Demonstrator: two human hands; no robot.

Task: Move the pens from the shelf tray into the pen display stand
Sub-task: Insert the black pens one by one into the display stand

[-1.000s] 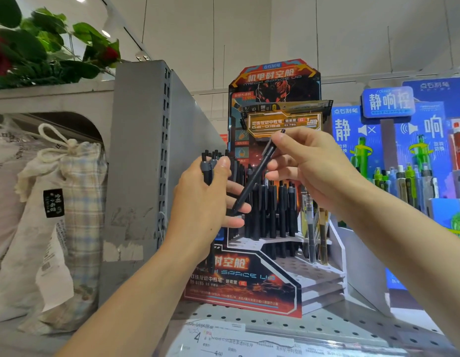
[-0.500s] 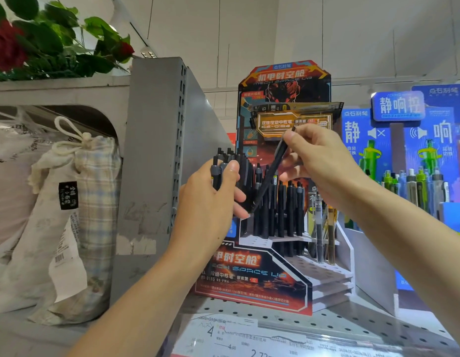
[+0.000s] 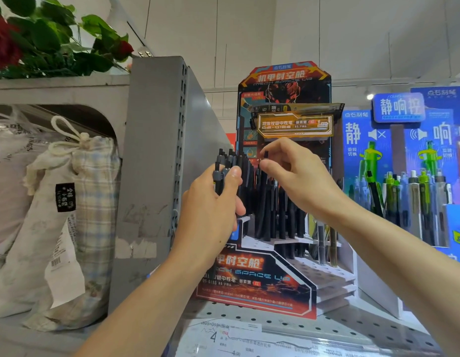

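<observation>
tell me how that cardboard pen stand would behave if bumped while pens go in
The pen display stand looks like printed card, so probably light and easy to slide on the metal shelf. Its tall backboard and upright black pens likely make it top-heavy and apt to tip backward.

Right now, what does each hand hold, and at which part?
The left hand grips a bundle of black pens around their barrels, tops sticking up. The right hand pinches one black pen at its top end, upright over the display stand.
</observation>
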